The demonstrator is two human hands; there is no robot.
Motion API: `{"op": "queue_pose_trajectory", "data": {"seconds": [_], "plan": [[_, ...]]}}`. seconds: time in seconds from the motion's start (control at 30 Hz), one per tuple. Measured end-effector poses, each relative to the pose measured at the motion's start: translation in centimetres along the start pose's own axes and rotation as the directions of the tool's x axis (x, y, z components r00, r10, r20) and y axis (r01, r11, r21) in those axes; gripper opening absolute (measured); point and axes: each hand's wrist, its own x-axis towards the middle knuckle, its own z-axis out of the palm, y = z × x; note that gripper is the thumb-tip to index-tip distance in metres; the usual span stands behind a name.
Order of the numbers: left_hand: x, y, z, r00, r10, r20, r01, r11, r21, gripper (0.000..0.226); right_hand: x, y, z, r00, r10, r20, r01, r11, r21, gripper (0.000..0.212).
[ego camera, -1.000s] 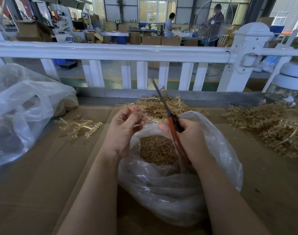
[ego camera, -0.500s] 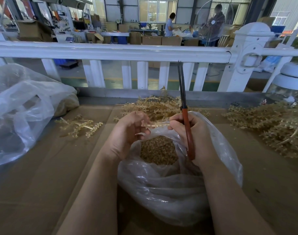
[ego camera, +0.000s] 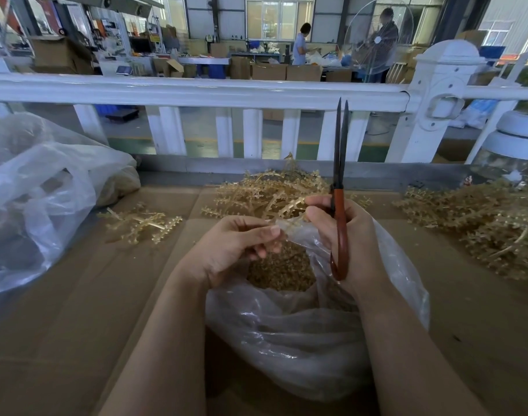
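Fingers (ego camera: 267, 234) of your left hand (ego camera: 226, 253) pinch the sprig's (ego camera: 291, 208) left end; your right hand (ego camera: 358, 244) pinches the other end and grips the scissors (ego camera: 340, 235), blades almost together, pointing up. Sprig lies left-right over the open bag (ego camera: 301, 349), left of the blades.

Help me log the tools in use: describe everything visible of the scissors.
The scissors have two long, dark, slim blades, seemingly metal, and reddish-brown looped handles. They stand nearly upright, tips up, blades almost closed with a slit between the tips. The right hand grips the handles, above the open clear plastic bag.
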Motion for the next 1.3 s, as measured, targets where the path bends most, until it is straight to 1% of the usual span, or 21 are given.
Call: {"op": "queue_pose_trajectory", "data": {"seconds": [0.07, 0.13, 0.2, 0.3, 0.37, 0.43, 0.57, 0.63, 0.77, 0.87, 0.97, 1.03, 1.2, 1.3], "plan": [[0.1, 0.0, -0.1, 0.998, 0.056, -0.029, -0.059, 0.993, -0.102, 0.017, 0.0, 0.0, 0.0, 1.0, -0.006, 0.005, 0.006, 0.999, 0.032, 0.01], [0.2, 0.2, 0.0, 0.992, 0.105, -0.069, -0.117, 0.973, -0.197, 0.015, 0.0, -0.1, 0.0, 1.0, 0.006, -0.017, -0.005, 0.998, 0.062, 0.027], [0.3, 0.3, 0.3, 0.982, 0.131, -0.133, -0.163, 0.951, -0.262, 0.015, 0.0, 0.0, 0.0, 0.999, 0.004, -0.037, -0.002, 0.999, 0.034, 0.037], [0.6, 0.5, 0.5, 0.961, 0.165, -0.223, -0.229, 0.924, -0.307, 0.015, -0.1, 0.0, 0.2, 0.999, -0.02, -0.034, 0.017, 0.996, -0.091, 0.037], [0.7, 0.5, 0.5, 0.95, 0.184, -0.252, -0.261, 0.911, -0.319, 0.017, 0.0, 0.1, 0.4, 0.999, -0.023, -0.036, 0.016, 0.983, -0.183, 0.038], [0.8, 0.5, 0.5, 0.942, 0.189, -0.277, -0.279, 0.899, -0.337, 0.021, 0.0, 0.2, 0.6, 0.999, -0.019, -0.029, 0.011, 0.971, -0.24, 0.041], [0.9, 0.5, 0.5, 0.918, 0.184, -0.351, -0.317, 0.873, -0.371, 0.024, 0.1, 1.0, 0.5, 1.0, 0.011, 0.014, -0.005, 0.935, -0.356, 0.027], [0.9, 0.6, 0.4, 0.908, 0.182, -0.378, -0.334, 0.858, -0.39, 0.023, 0.1, 1.5, 0.5, 0.999, 0.019, 0.045, 0.003, 0.894, -0.448, 0.031], [1.0, 0.5, 0.4, 0.889, 0.187, -0.418, -0.359, 0.852, -0.381, 0.023, 0.0, 1.5, 0.7, 0.996, 0.01, 0.089, 0.05, 0.763, -0.645, 0.047], [1.1, 0.4, 0.5, 0.874, 0.191, -0.447, -0.375, 0.849, -0.372, 0.023, -0.1, 1.8, 0.7, 0.994, -0.006, 0.107, 0.083, 0.681, -0.727, 0.058], [1.2, 0.3, 0.5, 0.869, 0.202, -0.451, -0.376, 0.863, -0.338, 0.024, -0.2, 1.8, 0.8, 0.99, -0.056, 0.132, 0.138, 0.626, -0.767, 0.064], [1.2, 0.3, 0.6, 0.871, 0.209, -0.444, -0.37, 0.875, -0.314, 0.022, -0.3, 1.8, 0.8, 0.987, -0.089, 0.135, 0.161, 0.606, -0.779, 0.064], [1.4, 0.1, 0.6, 0.865, 0.19, -0.464, -0.362, 0.877, -0.315, 0.016, -0.4, 1.4, 1.0, 0.979, -0.155, 0.136, 0.198, 0.518, -0.832, 0.069], [1.5, -0.1, 0.5, 0.857, 0.188, -0.479, -0.358, 0.887, -0.293, 0.012, -0.5, 1.3, 1.0, 0.977, -0.16, 0.143, 0.205, 0.499, -0.842, 0.07]]}}
